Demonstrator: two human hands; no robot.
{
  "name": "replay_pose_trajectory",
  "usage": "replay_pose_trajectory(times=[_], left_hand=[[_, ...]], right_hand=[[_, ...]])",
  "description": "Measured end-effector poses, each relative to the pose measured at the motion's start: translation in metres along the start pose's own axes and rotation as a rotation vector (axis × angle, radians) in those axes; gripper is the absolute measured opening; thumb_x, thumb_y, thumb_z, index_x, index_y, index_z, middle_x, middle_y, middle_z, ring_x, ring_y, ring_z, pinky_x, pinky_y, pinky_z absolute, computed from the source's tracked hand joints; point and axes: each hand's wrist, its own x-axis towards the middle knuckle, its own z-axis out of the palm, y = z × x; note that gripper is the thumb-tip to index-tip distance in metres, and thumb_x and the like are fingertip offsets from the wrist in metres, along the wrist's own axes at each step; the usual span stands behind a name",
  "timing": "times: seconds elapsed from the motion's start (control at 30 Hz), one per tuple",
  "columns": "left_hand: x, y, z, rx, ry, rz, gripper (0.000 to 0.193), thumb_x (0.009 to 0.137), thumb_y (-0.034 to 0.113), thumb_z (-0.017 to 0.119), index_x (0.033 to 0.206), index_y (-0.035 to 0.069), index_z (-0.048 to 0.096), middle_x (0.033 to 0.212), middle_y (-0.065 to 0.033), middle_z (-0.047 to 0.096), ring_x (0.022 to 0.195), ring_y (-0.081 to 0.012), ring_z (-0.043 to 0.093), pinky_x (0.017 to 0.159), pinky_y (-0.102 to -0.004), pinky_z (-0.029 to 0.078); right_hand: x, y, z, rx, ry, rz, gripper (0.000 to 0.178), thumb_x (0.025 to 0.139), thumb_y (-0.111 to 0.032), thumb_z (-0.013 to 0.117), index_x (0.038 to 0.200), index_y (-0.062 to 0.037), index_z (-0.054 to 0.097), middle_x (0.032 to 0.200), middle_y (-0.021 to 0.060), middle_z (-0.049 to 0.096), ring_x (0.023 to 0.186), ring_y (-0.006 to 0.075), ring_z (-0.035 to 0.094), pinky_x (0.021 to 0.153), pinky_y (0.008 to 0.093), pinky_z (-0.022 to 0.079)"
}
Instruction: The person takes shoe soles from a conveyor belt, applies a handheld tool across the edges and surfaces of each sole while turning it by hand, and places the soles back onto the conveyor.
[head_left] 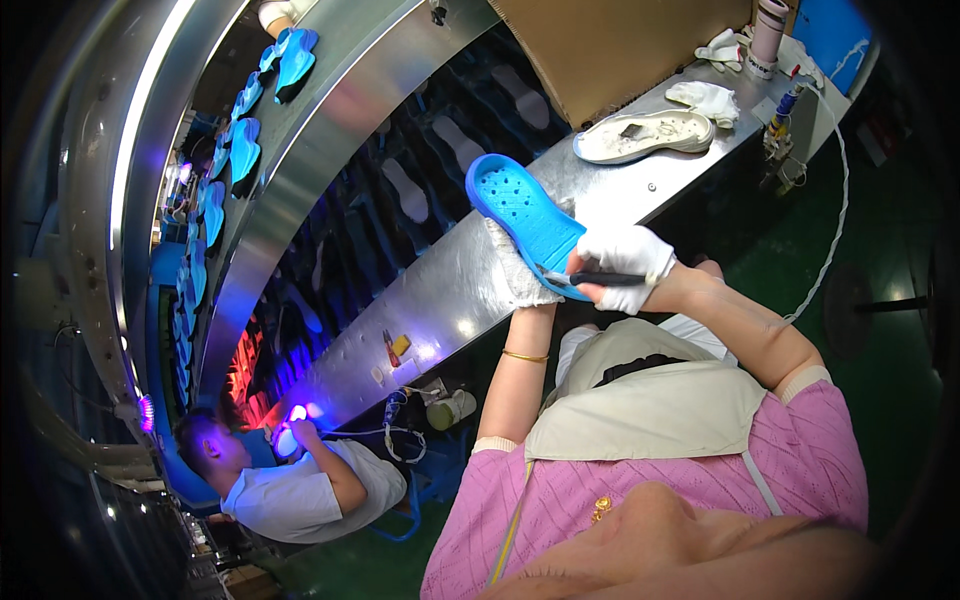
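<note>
A bright blue shoe sole (525,215) is held tilted over the metal bench, its toe end dotted with small holes. My left hand (517,272), in a white glove, grips it from beneath and along its left side. My right hand (628,262) wears a white glove with bare fingertips and is closed around a slim black-handled tool (605,279). The tool's pale tip meets the heel end of the sole; whether it is a blade or a brush I cannot make out.
A white sole (645,140) holding small scraps lies on the metal bench (600,190), near white gloves (720,50) and a pink bottle (768,35). Blue soles (245,150) line a conveyor at left. A co-worker (300,490) sits lower left. A white hose (846,180) hangs at right.
</note>
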Motion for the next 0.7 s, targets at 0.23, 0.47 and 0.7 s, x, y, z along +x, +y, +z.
replay_pose_trajectory(times=[0.23,0.47,0.7], left_hand=[[-0.016,-0.011,0.024,-0.193,-0.577,0.005,0.075,0.094,0.069,0.032,0.142,0.012,0.042,0.136,-0.0127,0.052,0.119,-0.0305,0.053,0.105,-0.0462,0.043],[-0.001,-0.028,0.042,0.231,-0.179,0.052,0.076,0.092,0.069,0.038,0.143,0.013,0.041,0.136,-0.0115,0.052,0.120,-0.0292,0.053,0.104,-0.0460,0.044],[0.029,-0.045,0.066,0.233,-0.202,0.103,0.079,0.092,0.070,0.035,0.145,0.012,0.038,0.141,-0.0115,0.049,0.124,-0.0299,0.050,0.108,-0.0477,0.038]], right_hand=[[0.009,0.025,-0.032,0.320,0.215,0.098,0.013,0.085,-0.008,0.071,0.093,-0.0039,0.063,0.085,0.0051,0.065,0.078,0.0100,0.060,0.073,0.0255,0.050],[-0.010,0.016,-0.027,0.280,0.204,-0.054,0.013,0.081,-0.005,0.072,0.090,-0.0039,0.063,0.079,0.0076,0.064,0.075,0.0132,0.062,0.067,0.0268,0.050],[-0.020,0.023,-0.050,0.329,0.382,0.017,0.010,0.083,0.003,0.068,0.090,-0.0027,0.064,0.080,0.0047,0.064,0.079,0.0107,0.062,0.070,0.0236,0.050]])
